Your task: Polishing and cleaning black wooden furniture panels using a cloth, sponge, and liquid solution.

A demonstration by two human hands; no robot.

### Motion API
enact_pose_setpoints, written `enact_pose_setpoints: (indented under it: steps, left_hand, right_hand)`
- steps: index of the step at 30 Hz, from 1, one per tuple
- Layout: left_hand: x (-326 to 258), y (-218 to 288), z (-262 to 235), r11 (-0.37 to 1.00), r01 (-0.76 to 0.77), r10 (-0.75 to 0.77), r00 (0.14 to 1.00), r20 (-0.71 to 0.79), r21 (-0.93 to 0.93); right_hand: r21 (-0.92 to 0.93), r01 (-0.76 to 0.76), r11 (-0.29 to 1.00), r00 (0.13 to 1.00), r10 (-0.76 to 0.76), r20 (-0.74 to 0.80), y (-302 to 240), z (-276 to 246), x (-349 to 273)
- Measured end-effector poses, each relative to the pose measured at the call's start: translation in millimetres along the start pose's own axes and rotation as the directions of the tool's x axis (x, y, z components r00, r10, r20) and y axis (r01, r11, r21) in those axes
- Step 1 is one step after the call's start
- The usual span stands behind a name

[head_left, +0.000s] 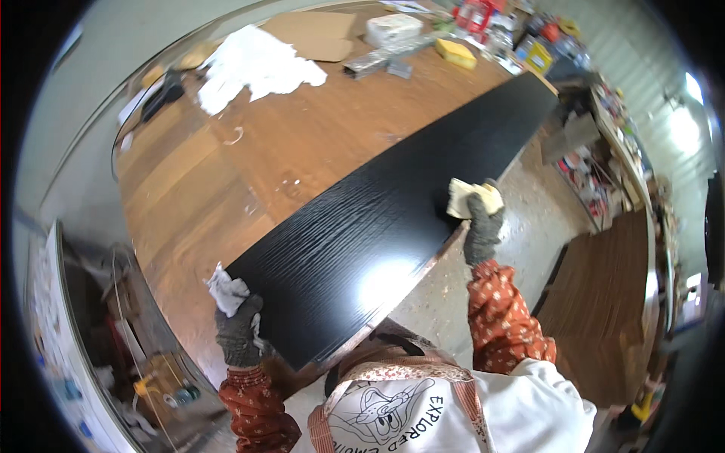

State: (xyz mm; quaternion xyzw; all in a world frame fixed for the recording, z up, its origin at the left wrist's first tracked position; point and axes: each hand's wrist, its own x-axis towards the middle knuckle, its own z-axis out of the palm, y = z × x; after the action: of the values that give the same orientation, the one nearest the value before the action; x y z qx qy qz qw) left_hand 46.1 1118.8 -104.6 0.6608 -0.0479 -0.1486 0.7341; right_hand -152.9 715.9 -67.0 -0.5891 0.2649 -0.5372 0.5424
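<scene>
A long black wood-grain board [393, 204] lies diagonally across the brown workbench [226, 166], its near edge overhanging the bench toward the person. The gloved right hand [482, 226] grips a yellowish pad [472, 198] pressed at the board's right edge. The gloved left hand [240, 328] clutches a white rag [226, 291] at the near-left corner. Bare bench lies left of the board; crumpled white cloth [257, 64] and clutter sit well apart at the far end.

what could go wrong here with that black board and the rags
1. The black board lies slanted on the wooden table, its near end past the table edge; a hard push might slide or tip it.
2. The right hand presses a yellowish pad right at the board's long edge, so it could slip off.
3. The left hand grips only a white rag at the corner, a weak hold.
</scene>
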Motion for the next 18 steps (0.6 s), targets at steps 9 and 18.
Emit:
enact_pose_setpoints:
  steps: [9,18]
  left_hand:
    - [24,-13,-72,0.981,-0.112,0.092,0.987,-0.131,-0.159]
    - [71,6,-225,0.936,0.161,-0.195,0.978,0.080,0.312]
  right_hand:
    - [-0.022,-0.190,0.981,0.970,0.191,0.151,-14,48,-20]
    - [0.288,-0.499,0.817,0.829,0.352,0.435,-23,67,-23]
